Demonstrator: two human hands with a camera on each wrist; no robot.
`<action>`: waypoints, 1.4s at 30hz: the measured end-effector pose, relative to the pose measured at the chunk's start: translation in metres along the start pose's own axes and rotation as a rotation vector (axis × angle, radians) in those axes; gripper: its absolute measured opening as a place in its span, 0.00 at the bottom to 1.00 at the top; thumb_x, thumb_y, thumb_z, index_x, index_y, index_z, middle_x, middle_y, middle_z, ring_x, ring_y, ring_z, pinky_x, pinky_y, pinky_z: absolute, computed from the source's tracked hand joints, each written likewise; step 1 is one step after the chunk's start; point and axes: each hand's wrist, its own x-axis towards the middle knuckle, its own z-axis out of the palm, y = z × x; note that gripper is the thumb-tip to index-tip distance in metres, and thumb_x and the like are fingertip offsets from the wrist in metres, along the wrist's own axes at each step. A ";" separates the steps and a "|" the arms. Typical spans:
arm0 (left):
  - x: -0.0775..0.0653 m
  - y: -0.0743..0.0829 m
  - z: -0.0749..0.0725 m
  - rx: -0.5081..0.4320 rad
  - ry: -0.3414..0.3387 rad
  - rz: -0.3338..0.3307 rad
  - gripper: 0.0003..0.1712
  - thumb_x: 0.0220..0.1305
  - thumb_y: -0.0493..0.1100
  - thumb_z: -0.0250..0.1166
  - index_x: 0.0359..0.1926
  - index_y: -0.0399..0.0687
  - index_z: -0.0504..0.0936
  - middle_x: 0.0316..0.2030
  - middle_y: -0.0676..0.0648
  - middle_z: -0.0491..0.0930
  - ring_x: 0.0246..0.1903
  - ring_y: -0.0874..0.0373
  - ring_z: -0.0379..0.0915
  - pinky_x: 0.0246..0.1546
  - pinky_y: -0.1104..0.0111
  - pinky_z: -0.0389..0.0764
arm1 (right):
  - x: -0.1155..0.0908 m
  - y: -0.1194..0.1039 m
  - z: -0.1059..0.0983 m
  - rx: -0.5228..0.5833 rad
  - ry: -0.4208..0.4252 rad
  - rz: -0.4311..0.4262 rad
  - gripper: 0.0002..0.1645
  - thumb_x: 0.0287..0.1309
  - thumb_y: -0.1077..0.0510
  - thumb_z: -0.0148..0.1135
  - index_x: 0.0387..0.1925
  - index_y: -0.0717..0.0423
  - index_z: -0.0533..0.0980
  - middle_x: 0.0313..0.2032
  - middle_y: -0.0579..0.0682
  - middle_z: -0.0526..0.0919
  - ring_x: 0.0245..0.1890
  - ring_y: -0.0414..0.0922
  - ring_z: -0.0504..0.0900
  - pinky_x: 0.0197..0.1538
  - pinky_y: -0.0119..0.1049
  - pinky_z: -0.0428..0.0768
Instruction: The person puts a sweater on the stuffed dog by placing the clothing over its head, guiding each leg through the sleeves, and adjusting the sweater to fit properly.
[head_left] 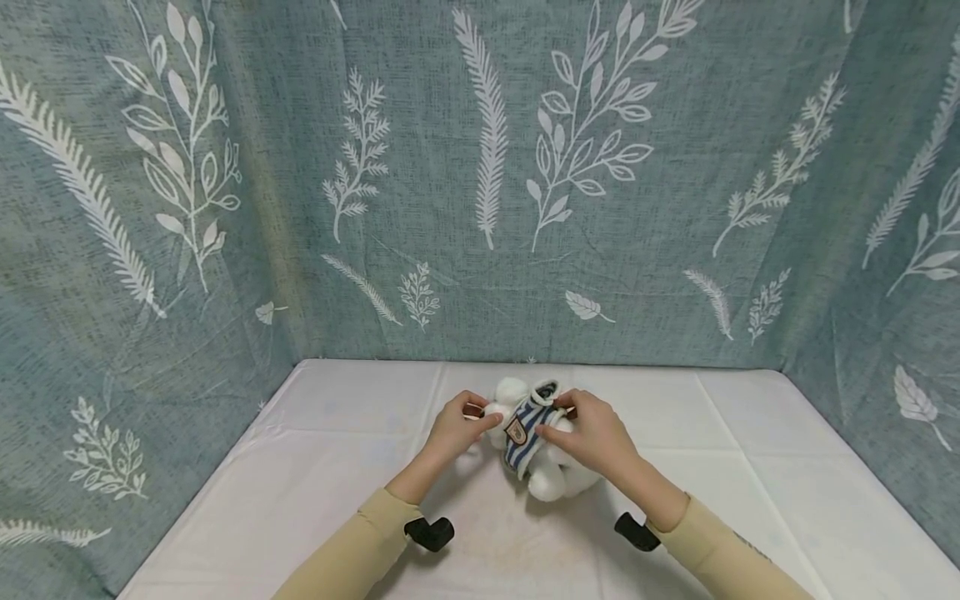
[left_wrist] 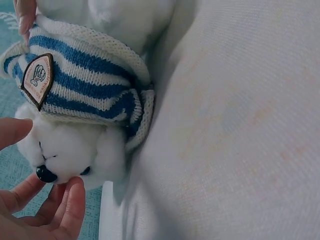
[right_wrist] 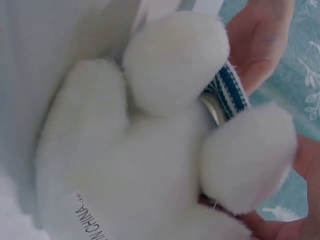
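Gripping white plush toy (head_left: pixel 550 483) by head (left_wrist: pixel 67 145) in left hand (head_left: pixel 454 428), blue-and-white striped knit sweater (head_left: pixel 534 413) in right hand (head_left: pixel 597 435) — with part-curled fingers — pointed head-first far-left, diagonal lengthwise.

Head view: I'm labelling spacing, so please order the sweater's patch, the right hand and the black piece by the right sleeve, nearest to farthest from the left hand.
1. Patch, just right of the left hand.
2. Right hand, farther right.
3. Black piece, lower right.

My head view faces forward and down, the plush toy (head_left: pixel 535 450) small at lower centre; close up, my left-wrist view looks from its head end, my right from its foot end, sharing its striped sweater (left_wrist: pixel 87 75).
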 end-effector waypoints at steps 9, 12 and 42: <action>-0.005 0.007 0.000 0.041 0.160 0.186 0.16 0.58 0.48 0.68 0.43 0.44 0.78 0.43 0.44 0.78 0.44 0.48 0.74 0.43 0.59 0.76 | -0.003 -0.001 -0.009 0.021 0.025 0.038 0.25 0.54 0.44 0.67 0.48 0.54 0.77 0.44 0.51 0.84 0.45 0.48 0.82 0.47 0.45 0.79; -0.009 0.015 0.004 0.036 0.183 0.294 0.14 0.56 0.46 0.69 0.41 0.46 0.79 0.40 0.46 0.79 0.40 0.51 0.75 0.40 0.64 0.75 | -0.005 -0.001 -0.016 0.055 0.047 0.042 0.22 0.56 0.48 0.66 0.49 0.55 0.77 0.45 0.51 0.84 0.46 0.49 0.82 0.48 0.45 0.79; -0.021 0.030 0.036 0.039 -0.148 0.397 0.02 0.57 0.39 0.68 0.31 0.46 0.84 0.25 0.48 0.81 0.23 0.64 0.73 0.25 0.73 0.75 | -0.008 0.015 -0.033 0.523 -0.195 0.295 0.13 0.58 0.63 0.62 0.42 0.69 0.80 0.31 0.57 0.87 0.31 0.46 0.87 0.37 0.36 0.84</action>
